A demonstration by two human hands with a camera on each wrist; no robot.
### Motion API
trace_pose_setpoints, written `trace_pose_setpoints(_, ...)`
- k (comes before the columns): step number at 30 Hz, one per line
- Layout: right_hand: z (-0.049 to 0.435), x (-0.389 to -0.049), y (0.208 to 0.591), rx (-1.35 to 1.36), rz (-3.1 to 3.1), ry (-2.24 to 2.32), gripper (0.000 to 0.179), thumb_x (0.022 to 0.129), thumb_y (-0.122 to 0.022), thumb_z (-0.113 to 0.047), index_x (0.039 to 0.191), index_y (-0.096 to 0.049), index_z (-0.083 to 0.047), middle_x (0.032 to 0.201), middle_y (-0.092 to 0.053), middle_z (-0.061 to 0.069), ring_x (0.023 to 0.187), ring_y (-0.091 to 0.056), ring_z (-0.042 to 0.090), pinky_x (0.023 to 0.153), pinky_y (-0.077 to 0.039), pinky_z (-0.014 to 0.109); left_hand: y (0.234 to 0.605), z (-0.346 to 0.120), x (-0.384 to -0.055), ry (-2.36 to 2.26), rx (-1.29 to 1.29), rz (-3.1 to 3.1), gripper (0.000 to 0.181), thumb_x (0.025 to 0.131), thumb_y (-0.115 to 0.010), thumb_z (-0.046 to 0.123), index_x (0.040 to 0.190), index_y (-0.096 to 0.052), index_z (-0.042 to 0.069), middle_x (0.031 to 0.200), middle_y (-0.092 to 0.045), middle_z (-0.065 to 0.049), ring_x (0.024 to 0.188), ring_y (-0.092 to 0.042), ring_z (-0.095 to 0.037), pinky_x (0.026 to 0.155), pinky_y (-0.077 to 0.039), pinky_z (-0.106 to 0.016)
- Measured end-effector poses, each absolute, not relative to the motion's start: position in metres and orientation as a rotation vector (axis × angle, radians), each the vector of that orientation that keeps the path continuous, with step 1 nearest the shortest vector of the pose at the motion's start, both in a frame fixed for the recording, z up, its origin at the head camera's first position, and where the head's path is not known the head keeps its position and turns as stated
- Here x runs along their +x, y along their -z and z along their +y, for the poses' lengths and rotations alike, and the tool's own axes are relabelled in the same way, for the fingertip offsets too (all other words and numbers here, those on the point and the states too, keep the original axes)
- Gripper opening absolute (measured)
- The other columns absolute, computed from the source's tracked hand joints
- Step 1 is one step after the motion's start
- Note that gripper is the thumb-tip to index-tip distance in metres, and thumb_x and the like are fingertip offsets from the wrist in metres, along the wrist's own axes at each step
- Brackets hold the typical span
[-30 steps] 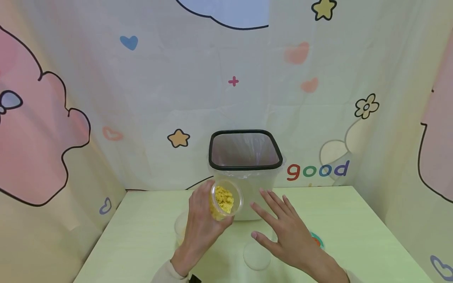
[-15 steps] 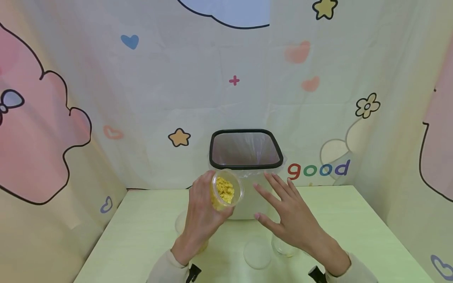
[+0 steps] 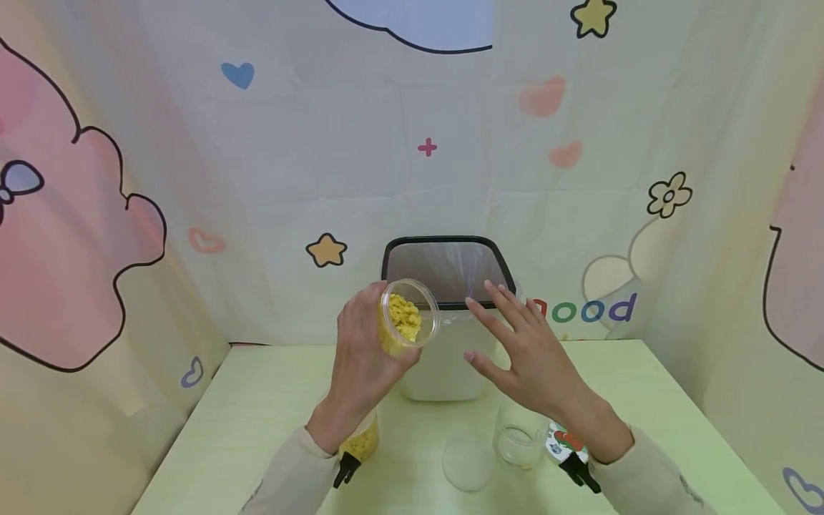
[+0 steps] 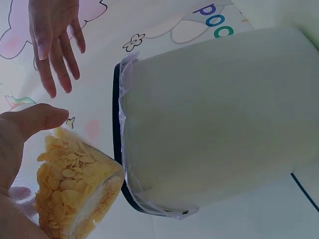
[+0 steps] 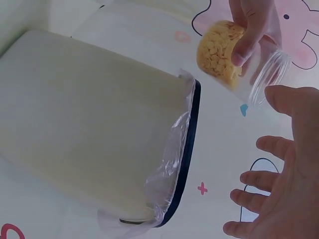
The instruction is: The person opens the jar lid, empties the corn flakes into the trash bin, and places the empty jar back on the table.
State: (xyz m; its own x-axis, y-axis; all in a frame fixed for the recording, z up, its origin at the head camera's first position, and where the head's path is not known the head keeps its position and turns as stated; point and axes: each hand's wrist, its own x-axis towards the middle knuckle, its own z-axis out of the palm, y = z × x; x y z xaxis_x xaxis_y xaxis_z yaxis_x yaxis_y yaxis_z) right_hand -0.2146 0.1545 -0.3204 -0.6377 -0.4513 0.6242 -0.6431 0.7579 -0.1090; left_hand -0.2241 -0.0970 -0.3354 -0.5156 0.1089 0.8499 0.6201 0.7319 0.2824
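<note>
My left hand (image 3: 360, 350) grips a clear plastic jar (image 5: 244, 62) partly filled with yellow flakes (image 4: 70, 181). In the head view the jar is tilted, its uncovered mouth facing up and toward me, in front of the near rim of a bin. This pale bin (image 3: 444, 365) has a black rim (image 5: 189, 144) and a clear plastic liner (image 5: 172, 154) folded over it. My right hand (image 3: 534, 350) is raised to the right of the jar, fingers spread and holding nothing. Its fingertips overlap the bin's rim in the head view.
On the table (image 3: 257, 415), a second jar of yellow flakes (image 3: 363, 440) stands under my left wrist. A round clear lid (image 3: 468, 463) lies in the middle. To its right are a clear jar (image 3: 518, 436) and a colourful printed item (image 3: 566, 438). Behind hangs a printed curtain (image 3: 309, 143).
Both hands have risen toward the bin's rim, the left carrying the jar of flakes. The clear jar and the second flake jar on the table now show more.
</note>
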Motion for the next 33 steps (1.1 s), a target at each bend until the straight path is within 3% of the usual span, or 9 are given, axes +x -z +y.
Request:
trace_pose_setpoints(7, 0.154, -0.229, 0.308, 0.804, -2.401, -0.393, 0.070, 0.088, -0.068, -0.041, 0.150, -0.041, -0.023, 0.160, -0.031, 0.014, 0.147, -0.029, 0.038, 0.114, -0.022, 0.068, 0.322, -0.100, -0.233, 0.708, -0.548, -2.047, 0.097, 0.063, -0.088, 0.022, 0.143, -0.037, 0.007, 0.135, -0.050, -0.012, 0.124, -0.047, -0.030, 0.106, -0.038, -0.050)
trace_pose_setpoints(20, 0.160, -0.254, 0.295, 0.751, -2.527, -0.355, 0.070, 0.092, -0.062, -0.046, 0.153, -0.035, -0.024, 0.164, -0.022, 0.011, 0.149, -0.024, 0.039, 0.117, -0.016, 0.067, 0.309, -0.101, -0.252, 0.710, -0.567, -2.035, 0.094, 0.065, -0.087, 0.022, 0.143, -0.038, 0.008, 0.136, -0.049, -0.010, 0.125, -0.045, -0.030, 0.106, -0.037, -0.050)
trace_pose_setpoints(33, 0.165, -0.276, 0.285, 0.713, -2.589, -0.353, 0.069, 0.094, -0.058, -0.050, 0.153, -0.035, -0.025, 0.163, -0.024, 0.014, 0.149, -0.024, 0.040, 0.117, -0.014, 0.068, 0.298, -0.099, -0.269, 0.657, -0.547, -2.070, 0.093, 0.066, -0.087, 0.025, 0.143, -0.037, 0.008, 0.139, -0.049, -0.011, 0.127, -0.046, -0.031, 0.110, -0.036, -0.052)
